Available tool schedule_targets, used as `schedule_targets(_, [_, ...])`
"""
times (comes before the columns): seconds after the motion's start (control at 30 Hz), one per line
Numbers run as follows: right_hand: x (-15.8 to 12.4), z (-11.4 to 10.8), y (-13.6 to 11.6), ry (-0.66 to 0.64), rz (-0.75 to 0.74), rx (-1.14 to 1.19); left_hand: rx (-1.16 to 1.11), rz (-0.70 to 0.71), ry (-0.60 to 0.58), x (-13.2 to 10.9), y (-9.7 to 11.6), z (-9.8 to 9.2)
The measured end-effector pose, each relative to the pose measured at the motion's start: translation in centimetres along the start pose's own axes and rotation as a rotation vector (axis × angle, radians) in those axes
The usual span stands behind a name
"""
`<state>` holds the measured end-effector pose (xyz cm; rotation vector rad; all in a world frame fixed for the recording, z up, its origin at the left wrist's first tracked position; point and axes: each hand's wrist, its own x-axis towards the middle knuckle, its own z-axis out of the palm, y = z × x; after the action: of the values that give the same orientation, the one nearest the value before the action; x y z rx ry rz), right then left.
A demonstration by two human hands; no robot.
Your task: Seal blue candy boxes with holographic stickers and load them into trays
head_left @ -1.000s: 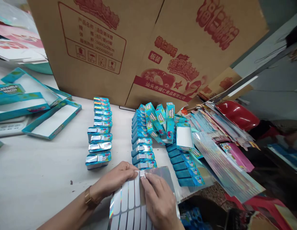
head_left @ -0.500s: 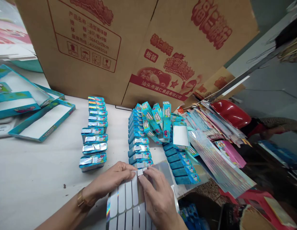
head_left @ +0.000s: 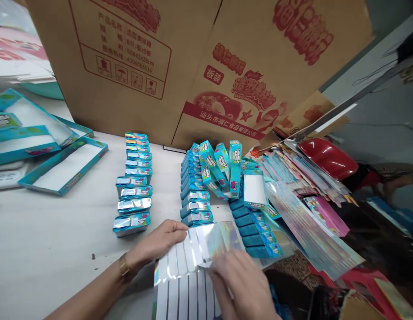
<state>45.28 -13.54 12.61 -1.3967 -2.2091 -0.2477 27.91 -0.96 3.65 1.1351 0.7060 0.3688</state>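
My left hand (head_left: 161, 240) is closed on the upper left edge of a sheet of white strip stickers (head_left: 182, 291), thumb on top. The sheet is tilted up, its upper right part bare and shiny silver. Over its right side, my right hand (head_left: 244, 284), slightly blurred, pinches the end of a sticker (head_left: 202, 262) that is lifting off the sheet. Just beyond the sheet stands a row of small blue candy boxes (head_left: 197, 218). Another row of blue boxes (head_left: 131, 222), some with silvery strips on top, stands to the left.
A large cardboard carton (head_left: 126, 106) walls off the back. Loose boxes (head_left: 235, 169) lie piled on the middle row, beside an open box (head_left: 254, 189). Flat blue trays (head_left: 62, 186) lie at left. Silvery sheets (head_left: 302, 222) overhang the right edge near a red stool (head_left: 326, 158).
My right hand has moved down and right from the sheet's top edge, drawing a sticker back. The bare silver area is now uncovered. My left hand stays at the edge.
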Motion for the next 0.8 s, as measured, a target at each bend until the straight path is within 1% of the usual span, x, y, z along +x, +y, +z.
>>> schedule_targets(0.07, [1.8, -2.0, 0.2, -0.068, 0.151, 0.155, 0.077, 0.021, 0.023, 0.7, -0.9, 0.1])
schedule_targets(0.1, [3.1, -2.8, 0.4, -0.088, 0.248, 0.243, 0.119, 0.042, 0.055, 0.9, -1.3, 0.2])
schedule_targets(0.17, [6.2, -3.2, 1.3, -0.1, 0.452, 0.43, 0.199, 0.102, 0.168, 1.0, -2.3, 0.4])
schedule_targets(0.2, [7.7, -2.8, 2.0, -0.096, 0.539, 0.532, 0.237, 0.131, 0.231, 1.0, -2.7, 0.5])
schedule_targets(0.23, [9.2, -1.8, 2.7, -0.101, 0.607, 0.64, 0.268, 0.161, 0.292, 1.0, -3.0, 0.5])
schedule_targets(0.3, [11.7, 1.4, 4.7, -0.124, 0.688, 0.857, 0.276, 0.209, 0.37, 1.2, -3.4, 0.2])
schedule_targets(0.37, [13.3, 5.5, 6.9, -0.138, 0.749, 1.051, 0.165, 0.205, 0.363, 1.9, -3.3, -0.2])
schedule_targets(0.43, [13.7, 9.3, 8.9, -0.109, 0.824, 1.175, -0.051, 0.146, 0.355, 2.9, -2.8, -0.6])
schedule_targets(0.47, [13.7, 10.8, 9.8, -0.09, 0.853, 1.201, -0.174, 0.121, 0.373, 3.5, -2.5, -0.8])
schedule_targets(0.5, [13.5, 12.0, 10.6, -0.069, 0.877, 1.213, -0.293, 0.119, 0.395, 4.0, -2.1, -0.9])
schedule_targets(0.53, [13.2, 12.8, 11.2, -0.057, 0.894, 1.216, -0.397, 0.146, 0.407, 4.4, -1.9, -0.9])
schedule_targets(0.6, [12.6, 13.3, 12.0, -0.056, 0.919, 1.228, -0.556, 0.251, 0.368, 5.1, -1.4, -1.0])
schedule_targets(0.63, [12.3, 13.2, 12.3, -0.059, 0.93, 1.239, -0.62, 0.302, 0.337, 5.3, -1.3, -1.0])
schedule_targets(0.67, [12.2, 13.0, 12.5, -0.064, 0.938, 1.25, -0.681, 0.331, 0.332, 5.5, -1.1, -1.1])
schedule_targets(0.7, [12.1, 12.8, 12.5, -0.069, 0.944, 1.261, -0.733, 0.326, 0.371, 5.8, -1.0, -1.2])
schedule_targets(0.77, [12.1, 12.5, 12.5, -0.078, 0.953, 1.279, -0.766, 0.254, 0.54, 6.6, -0.7, -1.5])
schedule_targets(0.8, [12.1, 12.4, 12.5, -0.083, 0.956, 1.285, -0.729, 0.216, 0.615, 7.0, -0.6, -1.7])
